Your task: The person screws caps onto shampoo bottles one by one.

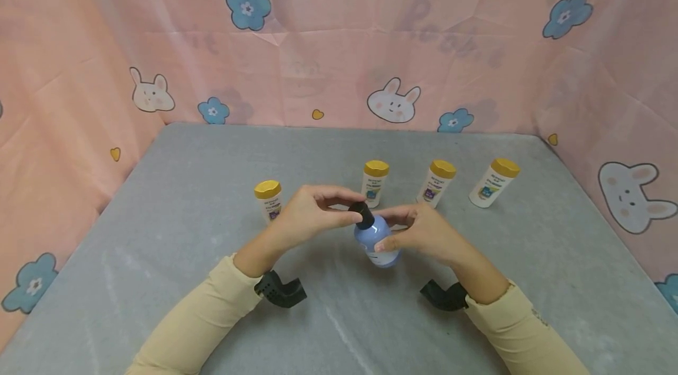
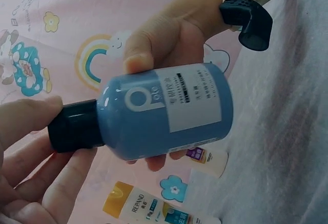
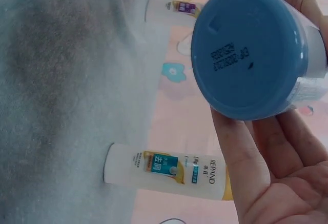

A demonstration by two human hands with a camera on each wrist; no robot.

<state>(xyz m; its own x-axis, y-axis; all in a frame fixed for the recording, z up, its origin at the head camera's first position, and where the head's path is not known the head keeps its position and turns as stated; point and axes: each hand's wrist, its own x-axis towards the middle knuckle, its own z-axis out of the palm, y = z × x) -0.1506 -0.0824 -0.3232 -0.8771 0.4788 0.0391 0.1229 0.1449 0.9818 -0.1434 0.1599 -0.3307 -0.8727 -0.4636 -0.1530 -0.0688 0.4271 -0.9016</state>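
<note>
A blue bottle (image 1: 377, 241) with a black cap (image 1: 362, 214) is held tilted above the table, its cap leaning toward my left hand. My left hand (image 1: 304, 219) pinches the cap between thumb and fingers. Around the bottle's body curl the fingers and thumb of my right hand (image 1: 428, 232). The left wrist view shows the white label (image 2: 192, 98) on the blue body. The bottle's round base (image 3: 248, 55), with printed dates, faces the right wrist camera.
Several white bottles with gold caps stand on the grey table (image 1: 175, 186): one (image 1: 270, 204) by my left hand, one (image 1: 374, 184) behind the blue bottle, two more (image 1: 435, 185) (image 1: 492, 185) to the right. A pink patterned cloth (image 1: 318, 63) hangs behind.
</note>
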